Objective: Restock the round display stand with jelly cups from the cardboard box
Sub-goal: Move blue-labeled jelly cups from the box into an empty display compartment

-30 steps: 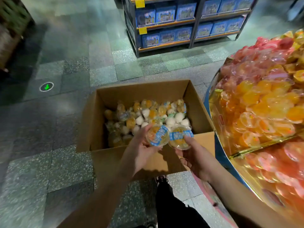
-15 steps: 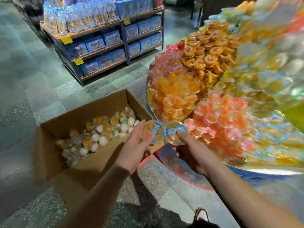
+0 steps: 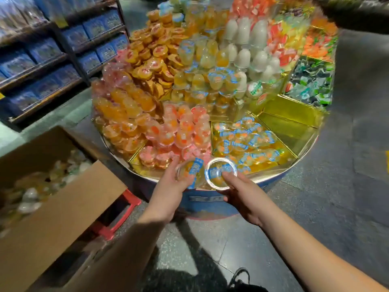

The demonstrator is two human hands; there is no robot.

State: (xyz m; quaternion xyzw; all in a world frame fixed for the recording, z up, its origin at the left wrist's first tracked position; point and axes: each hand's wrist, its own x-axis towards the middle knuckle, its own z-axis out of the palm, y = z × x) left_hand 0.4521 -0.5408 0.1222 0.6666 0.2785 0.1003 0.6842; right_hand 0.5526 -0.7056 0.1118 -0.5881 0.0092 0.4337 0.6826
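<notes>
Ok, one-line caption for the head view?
Left hand and right hand each hold a jelly cup at the display stand rim.

Both hands (image 3: 168, 192) fwd, fingers apparently curled (gripping)

— What am I seeing on my feed, any sleeves?
— None: left hand (image 3: 168, 190) and right hand (image 3: 244, 197) bare, forearms uncovered to the frame's edge — one dark laced shoe (image 3: 242, 279) below.

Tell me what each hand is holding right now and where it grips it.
Each holds one jelly cup: the left hand cradles its cup from below, the right hand pinches its cup at the near rim.
</notes>
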